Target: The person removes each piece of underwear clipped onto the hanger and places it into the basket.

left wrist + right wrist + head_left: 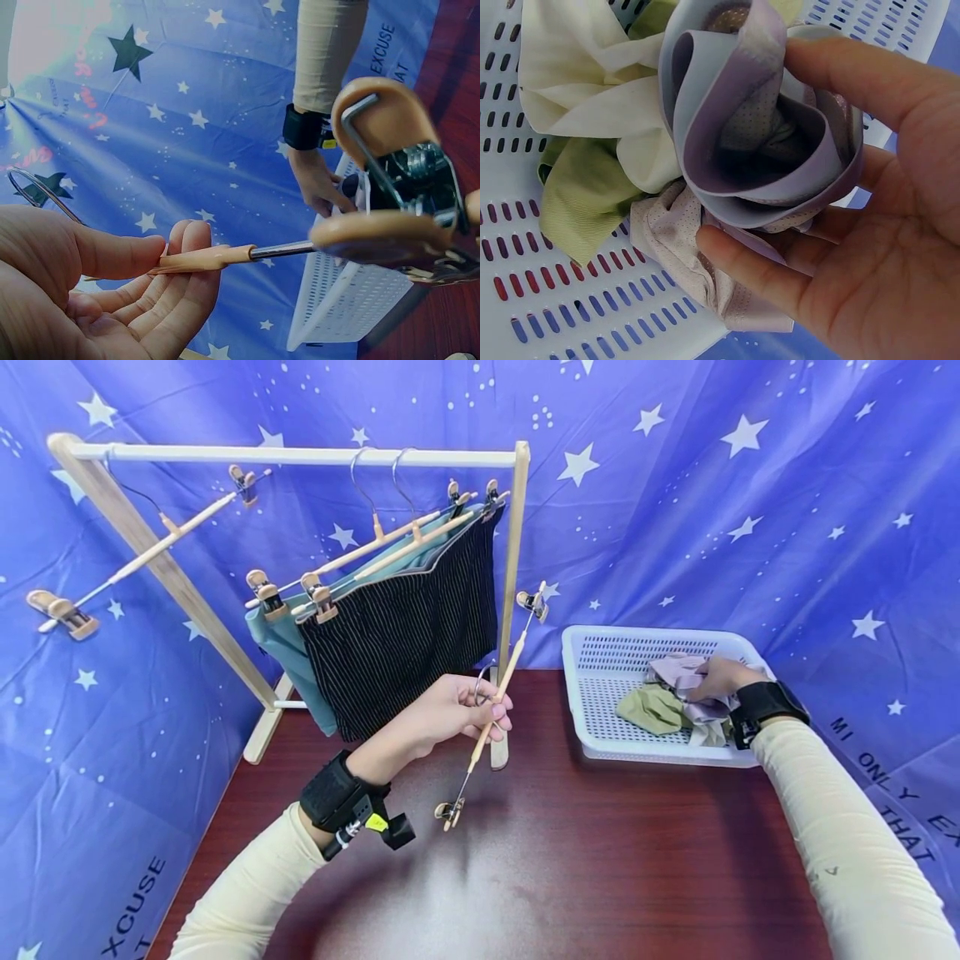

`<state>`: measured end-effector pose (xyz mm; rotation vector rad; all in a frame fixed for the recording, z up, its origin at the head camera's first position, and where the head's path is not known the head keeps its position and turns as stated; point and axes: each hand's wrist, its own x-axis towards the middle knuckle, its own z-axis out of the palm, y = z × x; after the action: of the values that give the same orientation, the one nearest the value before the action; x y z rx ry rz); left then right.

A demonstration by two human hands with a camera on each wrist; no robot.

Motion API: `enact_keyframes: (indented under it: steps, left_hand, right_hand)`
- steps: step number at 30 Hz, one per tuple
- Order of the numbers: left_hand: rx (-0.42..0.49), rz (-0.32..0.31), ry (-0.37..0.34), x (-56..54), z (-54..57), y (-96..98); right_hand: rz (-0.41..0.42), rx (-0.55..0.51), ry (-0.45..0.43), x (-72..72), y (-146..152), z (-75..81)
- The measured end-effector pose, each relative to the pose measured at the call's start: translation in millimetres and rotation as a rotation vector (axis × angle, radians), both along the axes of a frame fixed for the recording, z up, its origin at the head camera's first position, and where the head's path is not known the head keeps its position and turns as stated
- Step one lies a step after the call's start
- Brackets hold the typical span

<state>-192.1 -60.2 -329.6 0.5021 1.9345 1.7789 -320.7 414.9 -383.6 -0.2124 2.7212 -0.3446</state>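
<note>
My left hand (453, 710) pinches a clip hanger (512, 668) at the middle of its wooden bar, thumb on one side and fingers on the other. Nothing hangs from its two clips, one of which looms large in the left wrist view as a wooden clip (382, 232). At the right, my right hand (722, 679) reaches into a white perforated basket (600, 745) and grips a soft lavender garment (697, 135) between thumb and fingers. Beside that lie a green garment (589, 199) and a cream one (592, 82), both crumpled.
A wooden rack (300, 453) stands at the back left. From it hang a bare clip hanger (180, 532), a black striped garment (405, 627) and a teal garment (288, 652) on clip hangers. The dark red table (570, 860) spreads in front; a blue starry curtain surrounds it.
</note>
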Motion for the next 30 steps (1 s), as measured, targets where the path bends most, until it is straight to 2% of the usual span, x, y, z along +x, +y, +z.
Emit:
enact_keyframes:
  steps: [10,15,19,21,25,30]
  left_hand:
    - [0.008,0.023,-0.003,2.1,6.3,-1.3]
    - [0.028,0.023,0.039,2.1,10.1,-2.7]
    - [0.062,0.038,0.08,2.4,15.1,-4.5]
    - [0.094,0.054,0.084,2.9,19.3,-5.6]
    - [0.145,0.095,0.097,4.3,30.2,-9.4]
    - [0.167,0.123,0.188,5.5,45.4,-16.7]
  right_hand:
    - [0.013,0.046,0.017,4.7,-6,4.6]
    - [-0.009,0.12,0.014,11.9,-23,20.5]
    - [-0.041,0.171,0.071,13.2,-38,35.3]
    - [-0.03,0.145,0.126,10.7,-46,41.6]
    - [0.019,0.024,0.222,6.3,-67,54.3]
    - [0.054,-0.153,0.35,13.7,-102,73.0]
